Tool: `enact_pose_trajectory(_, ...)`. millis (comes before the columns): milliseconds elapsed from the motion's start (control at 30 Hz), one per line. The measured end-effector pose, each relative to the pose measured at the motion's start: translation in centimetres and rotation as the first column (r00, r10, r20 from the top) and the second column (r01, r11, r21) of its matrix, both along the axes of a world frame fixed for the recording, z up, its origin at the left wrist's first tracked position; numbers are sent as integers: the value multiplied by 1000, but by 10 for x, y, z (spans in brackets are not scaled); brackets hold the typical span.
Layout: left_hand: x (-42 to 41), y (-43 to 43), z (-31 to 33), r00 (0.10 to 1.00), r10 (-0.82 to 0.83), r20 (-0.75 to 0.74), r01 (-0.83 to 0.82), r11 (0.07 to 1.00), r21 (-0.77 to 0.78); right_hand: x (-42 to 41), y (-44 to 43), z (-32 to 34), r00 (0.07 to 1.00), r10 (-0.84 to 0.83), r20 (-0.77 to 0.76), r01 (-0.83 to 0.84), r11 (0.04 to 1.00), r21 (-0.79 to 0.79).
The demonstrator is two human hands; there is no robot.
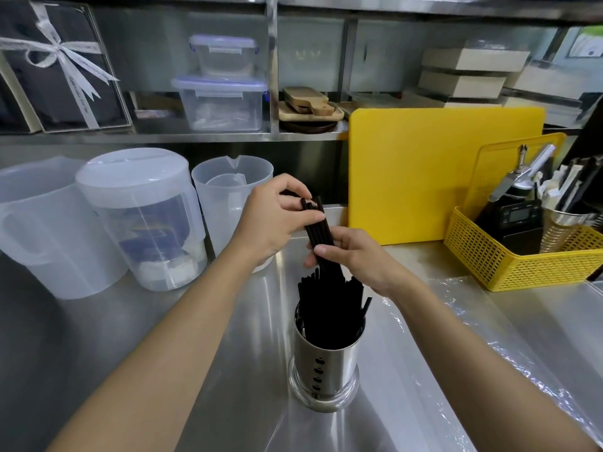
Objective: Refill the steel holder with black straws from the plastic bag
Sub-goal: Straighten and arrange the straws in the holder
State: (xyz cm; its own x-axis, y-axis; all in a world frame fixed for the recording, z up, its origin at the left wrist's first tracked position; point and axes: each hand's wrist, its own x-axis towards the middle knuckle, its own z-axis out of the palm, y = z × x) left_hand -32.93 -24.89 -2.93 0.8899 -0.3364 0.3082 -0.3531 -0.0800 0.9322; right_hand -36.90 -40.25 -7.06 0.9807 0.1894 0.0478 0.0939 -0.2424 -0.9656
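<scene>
A round steel holder stands on the steel counter, low in the middle of the view, packed with upright black straws. Above it I hold a small bunch of black straws, tilted, its lower end among the straws in the holder. My left hand pinches the bunch at its top end. My right hand grips it lower down, just over the holder. The clear plastic bag lies flat on the counter to the right, under my right forearm.
Three translucent plastic jugs stand at the left back. A yellow cutting board leans against the back. A yellow mesh basket with tools sits at the right. Shelves above hold clear boxes and wooden boards.
</scene>
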Motion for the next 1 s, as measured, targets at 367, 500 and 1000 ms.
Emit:
enact_pose_trajectory(367,-4,-7,-7,944,-267,-194,241,959,-147,2,7,16,986,63,156,-87,984,153)
enact_pose_trajectory(500,-4,-14,-14,957,-236,-171,225,971,-79,-1,9,21,985,79,154,-106,979,172)
enact_pose_trajectory(1000,17,6,13,809,-366,-460,-298,420,-857,-15,-35,8,984,-84,158,-9,859,512)
